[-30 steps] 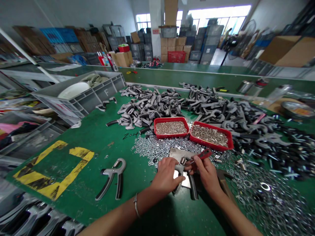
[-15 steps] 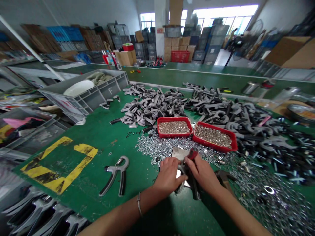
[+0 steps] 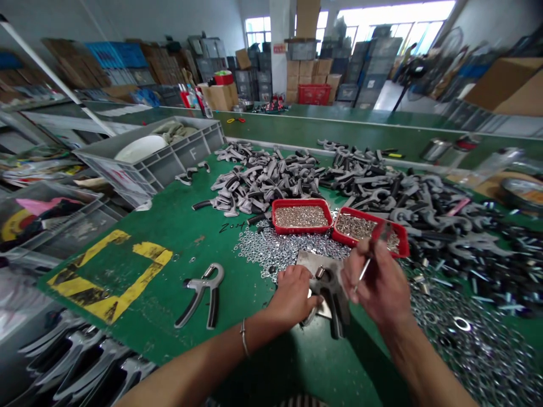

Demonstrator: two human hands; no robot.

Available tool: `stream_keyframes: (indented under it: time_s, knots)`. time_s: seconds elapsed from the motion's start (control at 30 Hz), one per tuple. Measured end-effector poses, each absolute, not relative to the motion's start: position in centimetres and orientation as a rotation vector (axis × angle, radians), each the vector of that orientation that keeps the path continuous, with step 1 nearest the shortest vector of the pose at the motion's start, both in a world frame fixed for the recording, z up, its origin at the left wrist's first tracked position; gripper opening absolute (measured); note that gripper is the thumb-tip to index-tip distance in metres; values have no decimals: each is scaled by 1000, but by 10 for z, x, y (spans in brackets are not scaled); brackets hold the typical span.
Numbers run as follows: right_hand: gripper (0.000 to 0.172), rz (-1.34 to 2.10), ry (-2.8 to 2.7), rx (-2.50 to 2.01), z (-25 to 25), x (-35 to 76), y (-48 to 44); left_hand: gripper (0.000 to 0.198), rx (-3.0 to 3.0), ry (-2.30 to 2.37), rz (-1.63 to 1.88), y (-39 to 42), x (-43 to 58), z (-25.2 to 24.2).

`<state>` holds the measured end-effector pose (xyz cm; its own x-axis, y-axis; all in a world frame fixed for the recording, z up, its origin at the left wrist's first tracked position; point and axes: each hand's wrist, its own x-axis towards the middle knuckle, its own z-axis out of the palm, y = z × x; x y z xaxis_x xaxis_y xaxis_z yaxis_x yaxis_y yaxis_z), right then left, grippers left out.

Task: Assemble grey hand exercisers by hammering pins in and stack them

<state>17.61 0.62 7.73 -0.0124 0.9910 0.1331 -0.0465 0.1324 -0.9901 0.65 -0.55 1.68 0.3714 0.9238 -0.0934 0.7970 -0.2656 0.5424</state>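
L hand (image 3: 292,297), bracelet (image 3: 244,338) at wrist: fingers pressed round a grip (image 3: 336,319), which sits partly over a metal plate (image 3: 307,259) on the table (image 3: 156,305). R hand (image 3: 377,277) just R of grip, fingers pinching a driver (image 3: 382,230), red handle up, shaft angled down-L. 2nd grip (image 3: 214,308) lies flat, well L of hands. Past the plate: loose washers (image 3: 271,249), then 2 red trays (image 3: 303,230) w/ small metal bits. Behind: handle pile (image 3: 275,175); back L, grey crate (image 3: 169,164) marked F.
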Motion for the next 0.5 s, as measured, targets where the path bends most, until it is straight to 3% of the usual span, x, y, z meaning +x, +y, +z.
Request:
stream_keyframes:
  time_s: [0.1,0.2,0.27,0.33,0.4,0.5]
  knots:
    - [32,1255,-1071,-1093,70,202,16,44,2139,1454,384,-7,5,12]
    - [42,1151,-1329,-1560,36,239,21,48,2143,1398,500,-18,4,5]
    - [44,997,-1459,-1814,20,264,20,47,2154,1358,605,-22,3,3]
    - [40,781,-1544,-1918,18,283,19,33,2190,1342,681,-13,-2,7]
    - [35,479,-1715,-1883,28,289,24,18,2280,1373,662,16,-9,19]
    - [26,197,-2117,-1635,49,268,49,18,2458,1515,444,88,-18,46]
